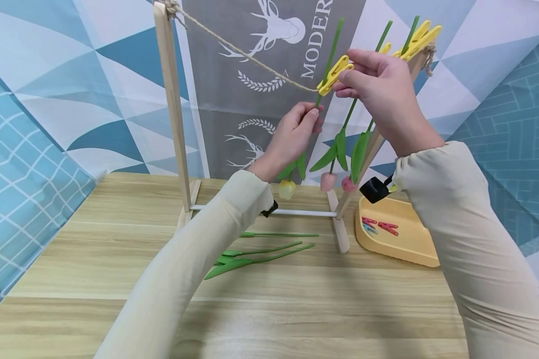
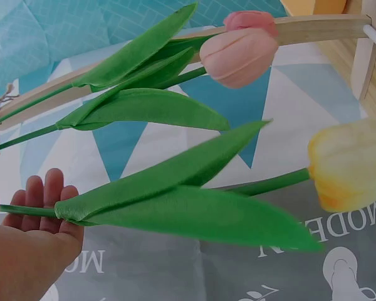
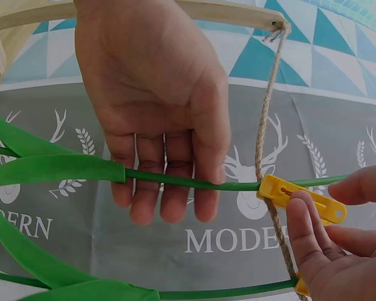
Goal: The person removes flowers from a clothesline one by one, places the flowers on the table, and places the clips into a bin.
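My left hand pinches the green stem of a pale yellow tulip hanging bloom down, just below a twine line. In the right wrist view, its fingers lie behind that stem. My right hand holds a yellow clothespin by its handle end, with the thumb against one side. The clothespin's nose sits over the twine and the stem where they cross. Two pink tulips hang upside down to the right, beneath more yellow clothespins.
The twine runs between wooden posts, joined low down by a white rod. Several green stems lie on the wooden table. At the right, a yellow tray contains red clothespins and a blue one.
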A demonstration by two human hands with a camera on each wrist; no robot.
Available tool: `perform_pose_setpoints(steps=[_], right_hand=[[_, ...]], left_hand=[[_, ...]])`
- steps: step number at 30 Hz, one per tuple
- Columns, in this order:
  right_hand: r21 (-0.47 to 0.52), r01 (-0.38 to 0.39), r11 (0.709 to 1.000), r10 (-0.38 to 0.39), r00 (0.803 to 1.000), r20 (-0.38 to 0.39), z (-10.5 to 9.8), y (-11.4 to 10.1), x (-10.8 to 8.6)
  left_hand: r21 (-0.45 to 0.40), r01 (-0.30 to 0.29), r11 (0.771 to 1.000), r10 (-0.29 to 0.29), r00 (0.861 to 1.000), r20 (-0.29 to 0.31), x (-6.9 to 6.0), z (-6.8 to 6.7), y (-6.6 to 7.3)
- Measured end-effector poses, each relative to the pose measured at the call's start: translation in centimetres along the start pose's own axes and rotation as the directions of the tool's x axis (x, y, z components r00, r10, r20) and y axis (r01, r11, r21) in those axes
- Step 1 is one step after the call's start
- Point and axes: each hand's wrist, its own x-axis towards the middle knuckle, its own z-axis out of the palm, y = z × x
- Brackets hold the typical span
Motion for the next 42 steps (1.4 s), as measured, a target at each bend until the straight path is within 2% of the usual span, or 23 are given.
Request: perform_pose_setpoints(steps=[9, 18, 21, 27, 38, 42], right_hand=[[0.011, 0.015, 1.000, -0.014, 0.999, -0.028, 0.0, -0.2, 0.3], [-0.048, 0.028, 0.998, -0.029, 0.999, -0.034, -0.4, -0.3, 0.3], [-0.042, 0.029, 0.999, -0.030, 0.999, -0.032, -0.5, -0.2, 0.2], [0.022, 0.063, 0.998, -0.063, 0.998, -0.011, -0.8, 0.0, 0.1], [-0.036, 0.099, 0.994, -0.099, 0.995, -0.015, -0.9, 0.1, 0.0], [-0.034, 0.141, 0.989, -0.143, 0.988, -0.051, -0.6, 0.1, -0.1]], left_hand=[[-0.063, -0.044, 0.997, 0.044, 0.999, -0.003, 0.0, 0.1, 0.7], [-0.081, -0.109, 0.991, 0.107, 0.994, -0.032, 0.2, 0.5, 0.8], [-0.071, -0.132, 0.989, 0.130, 0.991, -0.032, 0.4, 0.5, 0.8], [-0.023, -0.142, 0.990, 0.141, 0.989, -0.032, 0.2, 0.6, 0.9], [0.035, -0.153, 0.988, 0.153, 0.988, -0.005, 0.0, 0.5, 1.2], [0.055, -0.148, 0.987, 0.149, 0.989, -0.006, -0.1, 0.3, 1.4]])
